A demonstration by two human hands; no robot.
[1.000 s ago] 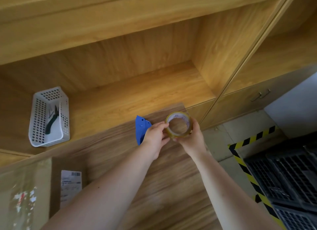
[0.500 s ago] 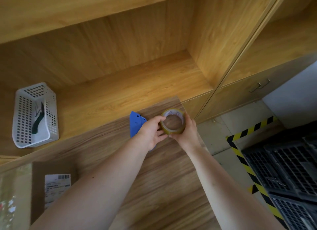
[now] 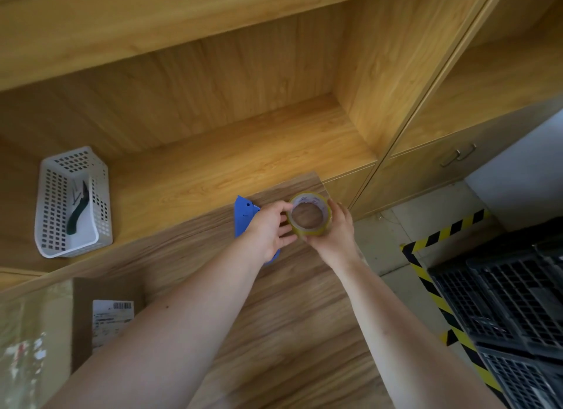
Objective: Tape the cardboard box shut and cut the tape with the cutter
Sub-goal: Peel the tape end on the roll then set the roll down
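Note:
A roll of clear yellowish tape (image 3: 316,230) is held upright above the far end of the wooden table (image 3: 292,317). My right hand (image 3: 333,236) grips it from the right and below. My left hand (image 3: 269,230) pinches its left rim with thumb and fingers. A blue cutter (image 3: 243,213) lies flat on the table under my left hand, partly hidden by it. The cardboard box (image 3: 82,320), with a white barcode label (image 3: 111,320), sits at the lower left, cut off by the frame edge.
A white perforated basket (image 3: 100,222) holding a dark-handled tool (image 3: 77,216) stands on the wooden shelf (image 3: 243,152) at the left. Dark plastic crates (image 3: 505,305) sit on the floor at the right, behind black-and-yellow hazard tape (image 3: 426,283).
Both hands stay on the tape roll at the table's far end, and my left fingers have shifted slightly on its rim. The view has drifted a little.

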